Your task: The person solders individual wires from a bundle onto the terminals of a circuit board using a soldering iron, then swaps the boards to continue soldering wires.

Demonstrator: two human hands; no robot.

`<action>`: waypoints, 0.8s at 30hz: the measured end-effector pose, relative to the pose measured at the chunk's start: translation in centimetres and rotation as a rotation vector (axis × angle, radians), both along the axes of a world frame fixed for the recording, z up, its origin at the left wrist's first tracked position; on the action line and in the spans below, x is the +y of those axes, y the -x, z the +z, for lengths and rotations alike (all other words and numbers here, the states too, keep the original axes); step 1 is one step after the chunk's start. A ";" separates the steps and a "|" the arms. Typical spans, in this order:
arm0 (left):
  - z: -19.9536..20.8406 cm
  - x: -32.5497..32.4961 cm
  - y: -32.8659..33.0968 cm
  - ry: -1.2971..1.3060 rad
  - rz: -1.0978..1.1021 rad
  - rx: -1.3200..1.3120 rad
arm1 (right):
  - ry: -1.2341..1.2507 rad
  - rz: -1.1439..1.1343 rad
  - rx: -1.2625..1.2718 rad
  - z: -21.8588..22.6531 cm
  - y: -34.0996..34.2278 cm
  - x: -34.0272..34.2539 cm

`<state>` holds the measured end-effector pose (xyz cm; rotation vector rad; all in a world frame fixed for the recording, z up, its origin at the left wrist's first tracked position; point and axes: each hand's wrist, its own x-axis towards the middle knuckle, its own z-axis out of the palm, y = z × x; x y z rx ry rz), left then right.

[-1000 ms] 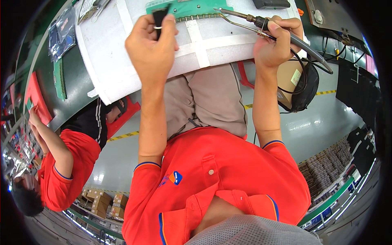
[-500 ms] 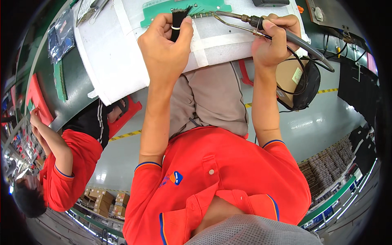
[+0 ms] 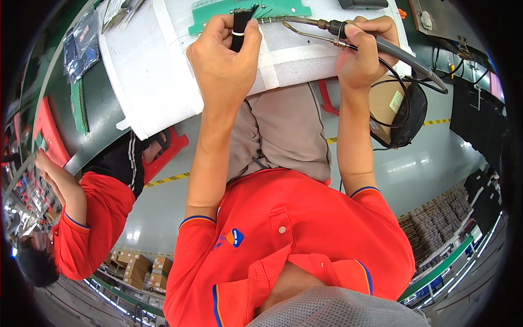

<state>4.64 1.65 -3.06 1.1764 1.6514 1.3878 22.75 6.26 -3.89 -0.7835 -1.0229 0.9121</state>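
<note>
Between the thumb and fingers of my left hand (image 3: 224,62) is a bundle of thin black wires (image 3: 239,34), tied with a white band. Its frayed upper ends lie at the edge of a green circuit board (image 3: 210,15). My right hand (image 3: 364,54) is closed round a soldering iron (image 3: 336,27) with a grey cable and a thin brass-coloured feed tube (image 3: 308,35) beneath it. The iron's tip points left, at a row of pale contacts along the board's near edge. Whether the tip touches a contact, I cannot tell.
The board lies on a white foam pad (image 3: 152,82) taped across. Tweezers-like metal tools (image 3: 126,16) and blue plastic bags (image 3: 81,48) are at the left. A black cable (image 3: 406,103) loops below my right hand, beside an open bag. A co-worker in red (image 3: 101,218) sits left.
My left hand and the wire bundle have shifted slightly right. The iron's tip has moved a little left and down. The co-worker's hands have moved slightly.
</note>
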 end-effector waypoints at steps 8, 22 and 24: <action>-0.2 0.1 0.1 -0.031 -0.001 0.004 | -0.049 -0.047 -0.192 0.5 0.4 -0.3; 1.3 -0.1 0.6 0.037 -0.007 -0.114 | -0.098 -0.123 -0.054 0.1 0.2 0.2; 1.8 -0.4 1.4 0.059 0.014 -0.227 | -0.101 -0.137 -0.042 0.2 0.2 0.2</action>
